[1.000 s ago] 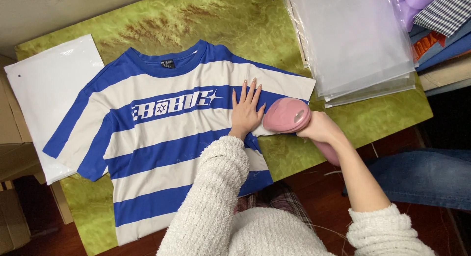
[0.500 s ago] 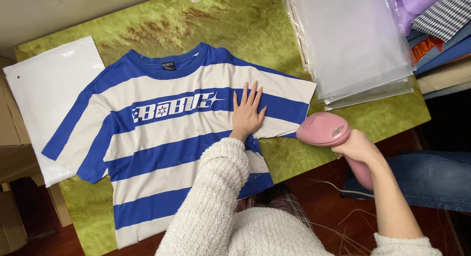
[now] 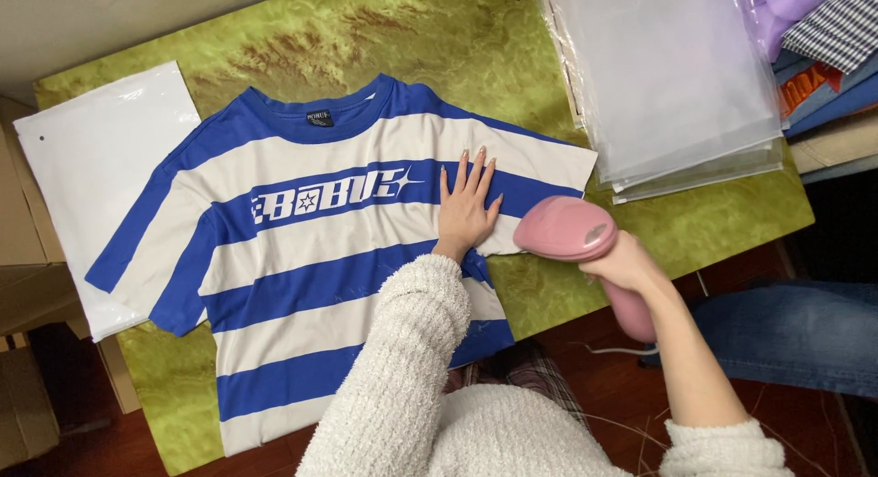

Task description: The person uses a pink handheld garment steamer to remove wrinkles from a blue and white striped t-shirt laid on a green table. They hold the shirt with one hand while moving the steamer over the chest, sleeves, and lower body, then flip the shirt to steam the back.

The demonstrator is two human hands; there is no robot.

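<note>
The left hand (image 3: 466,207) lies flat, fingers spread, on the striped T-shirt (image 3: 311,267). The right hand (image 3: 626,262), gripping a pink handheld steamer (image 3: 567,228), has swung back from its outward drift to the shirt's edge beside the left, so steaming seems to go on. The steamer's face is hidden; the shirt's hem is cut off by the white sleeve (image 3: 402,367).

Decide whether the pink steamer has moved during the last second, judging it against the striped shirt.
Yes. The pink steamer swung away to the right, then came back toward the striped shirt, and is now at its right edge.
</note>
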